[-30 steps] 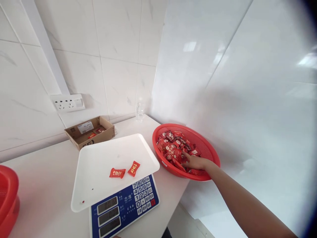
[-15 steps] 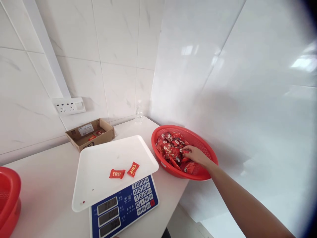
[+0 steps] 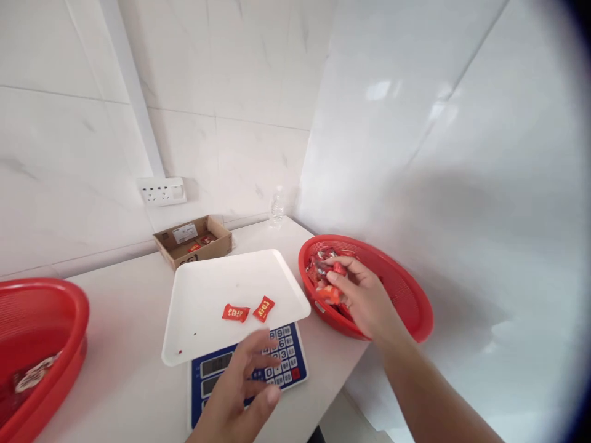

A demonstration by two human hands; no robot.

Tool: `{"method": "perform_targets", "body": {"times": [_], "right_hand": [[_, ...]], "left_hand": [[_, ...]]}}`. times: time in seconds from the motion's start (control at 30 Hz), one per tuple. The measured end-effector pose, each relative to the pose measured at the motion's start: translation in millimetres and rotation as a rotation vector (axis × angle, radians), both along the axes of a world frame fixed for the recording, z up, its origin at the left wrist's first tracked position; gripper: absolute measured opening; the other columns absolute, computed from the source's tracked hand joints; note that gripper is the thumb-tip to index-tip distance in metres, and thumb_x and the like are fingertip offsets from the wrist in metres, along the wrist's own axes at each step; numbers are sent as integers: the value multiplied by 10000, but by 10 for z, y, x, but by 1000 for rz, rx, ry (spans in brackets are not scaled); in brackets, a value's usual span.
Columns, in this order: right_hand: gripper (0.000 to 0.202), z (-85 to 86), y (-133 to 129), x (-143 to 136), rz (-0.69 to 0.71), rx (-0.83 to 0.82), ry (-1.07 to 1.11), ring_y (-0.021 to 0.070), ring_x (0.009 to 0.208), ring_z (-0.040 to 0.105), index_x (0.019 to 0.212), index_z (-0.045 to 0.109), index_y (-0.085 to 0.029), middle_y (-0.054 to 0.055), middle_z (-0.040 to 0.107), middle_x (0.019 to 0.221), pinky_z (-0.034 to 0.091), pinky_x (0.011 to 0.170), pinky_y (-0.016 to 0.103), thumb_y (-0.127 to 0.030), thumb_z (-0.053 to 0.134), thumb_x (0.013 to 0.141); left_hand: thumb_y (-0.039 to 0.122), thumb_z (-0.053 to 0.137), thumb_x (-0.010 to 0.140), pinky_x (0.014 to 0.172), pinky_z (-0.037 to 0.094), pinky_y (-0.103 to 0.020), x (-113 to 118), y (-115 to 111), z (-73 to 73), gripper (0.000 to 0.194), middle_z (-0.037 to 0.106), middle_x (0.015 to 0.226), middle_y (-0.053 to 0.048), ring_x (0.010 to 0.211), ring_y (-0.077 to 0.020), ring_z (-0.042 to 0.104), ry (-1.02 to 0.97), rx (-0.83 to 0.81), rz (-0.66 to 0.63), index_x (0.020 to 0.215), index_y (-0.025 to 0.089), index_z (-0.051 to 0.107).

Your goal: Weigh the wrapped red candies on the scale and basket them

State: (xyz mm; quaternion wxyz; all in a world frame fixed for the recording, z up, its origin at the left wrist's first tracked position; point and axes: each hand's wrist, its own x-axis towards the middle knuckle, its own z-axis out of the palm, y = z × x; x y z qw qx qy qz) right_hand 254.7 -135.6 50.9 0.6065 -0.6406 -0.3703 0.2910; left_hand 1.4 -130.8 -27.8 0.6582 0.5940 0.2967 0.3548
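My right hand [image 3: 360, 294] is closed around several red candy packets [image 3: 333, 293], held up over the red plastic basket [image 3: 418, 320] on the right. More red packets lie in that basket, partly hidden behind the hand. My left hand [image 3: 244, 391] is held with fingers apart and nothing in it, above the keypad of the blue and white digital scale [image 3: 295, 351]. On the scale's white tray [image 3: 217, 283] rest two small red wrapped candies [image 3: 264, 309], side by side, along with a couple of tiny specks.
A cardboard box [image 3: 217, 246] holding a few red packets stands behind the tray. Another red basket [image 3: 69, 344] with a dark packet inside is at the left. A clear plastic bottle [image 3: 277, 206] stands in the corner. A wall socket [image 3: 161, 191] is above the table.
My right hand has lifted out of the packet pile with several packets and come nearer the scale. My left hand has come into view. The view has turned left.
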Motion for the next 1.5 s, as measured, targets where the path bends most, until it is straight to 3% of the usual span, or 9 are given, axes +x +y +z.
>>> {"method": "perform_targets", "body": {"times": [0.13, 0.3, 0.53, 0.67, 0.8, 1.0, 1.27, 1.4, 1.5], "right_hand": [[284, -121, -16, -705, 223, 112, 5, 185, 802, 692, 981, 700, -249, 30, 731, 936, 595, 736, 329, -405, 766, 753], [284, -258, 26, -1011, 294, 128, 178, 180, 793, 677, 977, 697, -264, 20, 719, 892, 613, 654, 302, -439, 780, 769], [328, -232, 93, -1022, 344, 137, 551, 186, 743, 717, 961, 685, -272, 1, 730, 930, 618, 508, 280, -443, 829, 722], [330, -226, 132, -1032, 318, 157, 596, 198, 828, 736, 962, 699, -269, 5, 735, 933, 599, 495, 221, -428, 837, 709], [358, -297, 232, -936, 208, 145, 467, 207, 839, 729, 966, 666, -273, 8, 733, 895, 632, 601, 290, -486, 799, 712], [350, -482, 408, -798, 143, 16, 226, 210, 859, 677, 935, 706, -229, 20, 671, 927, 621, 656, 343, -446, 810, 680], [396, -514, 372, -722, 110, -45, 37, 128, 574, 575, 1069, 699, -218, -7, 650, 846, 560, 605, 335, -456, 762, 759], [421, -532, 308, -679, 164, 19, 91, 188, 897, 664, 1135, 686, -263, 45, 676, 1117, 584, 852, 396, -488, 742, 784], [443, -531, 273, -680, 215, 49, 140, 207, 996, 665, 1157, 684, -285, 40, 701, 1104, 571, 926, 436, -492, 753, 771]], "left_hand": [[527, 732, 820, 909, 571, -421, 196, 154, 288, 888, 380, 1579, -142, 1343, -336, 484, -203, -223, -153, 1553, 380, 253], [501, 712, 846, 766, 630, -368, 205, 238, 421, 833, 544, 1432, -111, 1221, -307, 581, -225, -374, 10, 1551, 342, 298], [365, 693, 873, 543, 620, -264, 8, 406, 521, 419, 683, 1171, -102, 952, -227, 663, -297, -452, 71, 1267, 228, 653], [293, 687, 873, 575, 619, -251, -44, 498, 545, 257, 716, 1031, -83, 867, -200, 690, -342, -487, 111, 1105, 181, 702], [224, 681, 857, 604, 619, -227, -120, 619, 564, 157, 697, 901, -38, 728, -133, 664, -378, -498, 217, 998, 165, 714], [235, 727, 793, 588, 606, -196, -326, 797, 617, 255, 686, 901, -28, 739, -123, 640, -440, -415, 380, 1037, 166, 704], [287, 726, 811, 576, 606, -201, -395, 844, 588, 279, 694, 916, -30, 758, -133, 651, -410, -361, 378, 1071, 194, 694], [282, 713, 828, 561, 627, -232, -386, 834, 581, 262, 691, 945, -31, 784, -158, 680, -374, -358, 330, 1076, 201, 690], [273, 705, 837, 549, 636, -249, -388, 814, 588, 281, 707, 966, -58, 808, -189, 709, -355, -344, 296, 1102, 181, 690]]}}
